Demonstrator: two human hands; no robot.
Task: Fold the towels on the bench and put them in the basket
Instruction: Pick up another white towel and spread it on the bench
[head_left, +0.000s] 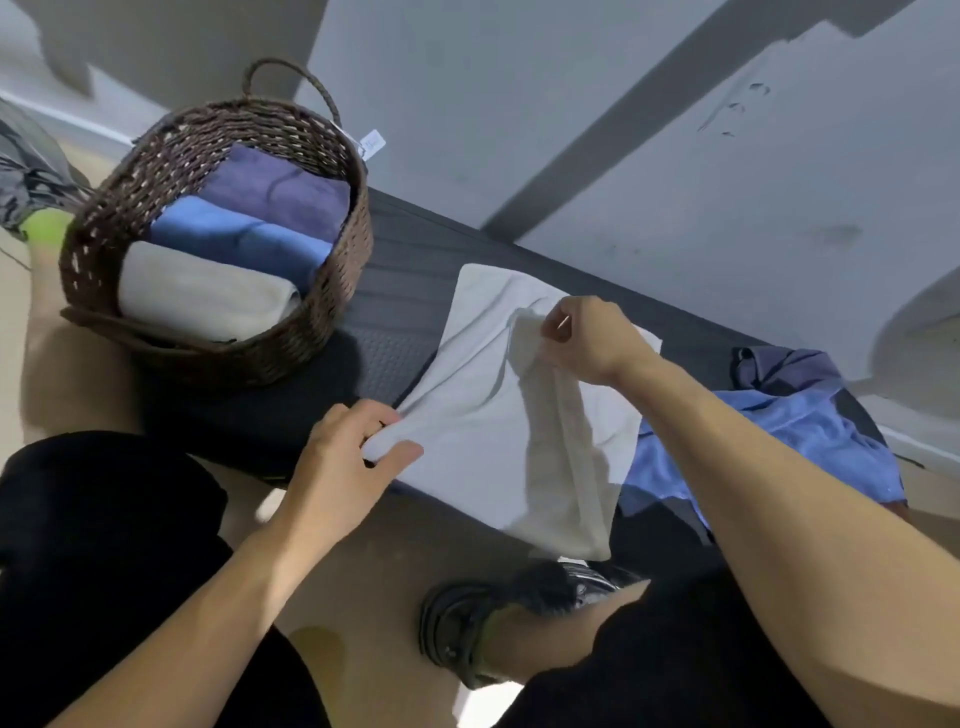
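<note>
A white towel (483, 415) lies spread over the dark bench (400, 270), one part hanging past the front edge. My left hand (348, 457) pinches its near left corner. My right hand (587, 338) holds a raised fold of the same towel near its middle. To the left stands a brown wicker basket (93, 218) with three folded towels inside: a purple one (280, 187), a blue one (234, 234) and a white one (202, 296). At the right end of the bench lie a crumpled blue towel (810, 426) and a purple towel (784, 369).
A grey wall (571, 130) rises right behind the bench. My dark trousers (104, 545) and a sandalled foot (467, 629) are on the tan floor (363, 623) below. Grey fabric and something lime green (47, 228) lie on the floor left of the basket.
</note>
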